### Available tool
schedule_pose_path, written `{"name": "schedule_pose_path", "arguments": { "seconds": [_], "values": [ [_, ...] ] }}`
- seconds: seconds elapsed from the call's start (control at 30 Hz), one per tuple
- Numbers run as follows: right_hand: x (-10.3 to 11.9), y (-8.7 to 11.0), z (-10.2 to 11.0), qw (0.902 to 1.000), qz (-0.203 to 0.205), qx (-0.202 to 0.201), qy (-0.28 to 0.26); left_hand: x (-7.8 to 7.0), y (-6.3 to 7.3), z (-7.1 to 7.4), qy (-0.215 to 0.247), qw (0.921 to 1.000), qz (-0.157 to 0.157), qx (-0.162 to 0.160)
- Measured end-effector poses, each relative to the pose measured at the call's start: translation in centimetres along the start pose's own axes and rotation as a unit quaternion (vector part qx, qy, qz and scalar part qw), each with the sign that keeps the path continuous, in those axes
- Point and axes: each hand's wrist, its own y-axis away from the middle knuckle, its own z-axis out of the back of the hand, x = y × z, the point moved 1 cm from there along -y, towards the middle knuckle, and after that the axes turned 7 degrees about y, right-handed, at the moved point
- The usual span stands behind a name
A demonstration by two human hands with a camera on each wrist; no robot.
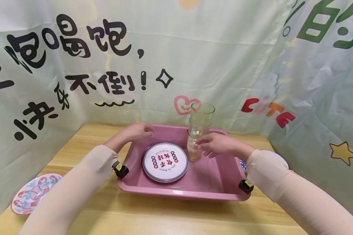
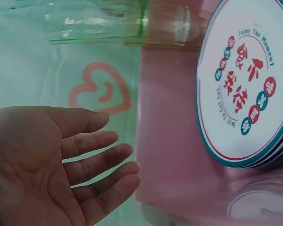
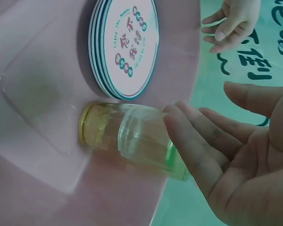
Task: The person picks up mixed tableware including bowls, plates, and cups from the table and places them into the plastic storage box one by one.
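Green-topped cup stack (image 1: 198, 128) nr R hand (image 1: 219, 144), poss. touching; L hand (image 1: 136, 131) well apart.

Curtained booth; printed cloth (image 1: 229, 65), wooden table (image 1: 164, 220)

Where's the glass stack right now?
In the head view, the glass stack stands inside the pink tub, toward its back, just right of the plates.

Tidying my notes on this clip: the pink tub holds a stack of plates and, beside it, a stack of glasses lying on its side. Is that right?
Not quite: the stack of glasses stands upright, as the head view shows. It is beside the stack of plates in the pink tub.
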Motion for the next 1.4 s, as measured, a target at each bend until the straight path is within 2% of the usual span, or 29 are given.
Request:
{"name": "schedule_pose_path", "arguments": {
  "seconds": [0.2,0.5,0.63,0.8,0.9,1.03,1.23,1.4],
  "values": [
    [-0.7,1.3,0.4,0.9980,0.033,-0.053,0.008,0.2,1.4,0.5,0.040,0.9985,0.006,-0.038],
    [-2.3,3.9,1.2,0.9933,0.043,-0.107,0.005,1.0,3.3,0.9,0.073,0.9923,-0.005,-0.100],
    [-3.0,5.0,1.4,0.9900,0.054,-0.130,-0.010,1.7,4.2,1.0,0.096,0.9880,0.002,-0.121],
    [-3.9,6.0,1.5,0.9863,0.036,-0.161,-0.005,2.9,5.5,0.8,0.178,0.9736,0.027,-0.140],
    [-4.6,6.4,1.4,0.9834,0.030,-0.179,-0.004,3.5,6.2,0.6,0.219,0.9639,0.031,-0.148],
    [-5.6,6.8,1.1,0.9781,0.028,-0.205,-0.022,4.3,7.0,0.3,0.243,0.9576,0.033,-0.152],
    [-7.0,6.9,0.3,0.9711,0.019,-0.235,-0.036,5.7,7.5,-0.9,0.278,0.9474,0.049,-0.152],
    [-7.8,7.1,0.1,0.9669,0.035,-0.250,-0.041,6.2,7.7,-1.9,0.335,0.9284,0.045,-0.154]
  ]
}}
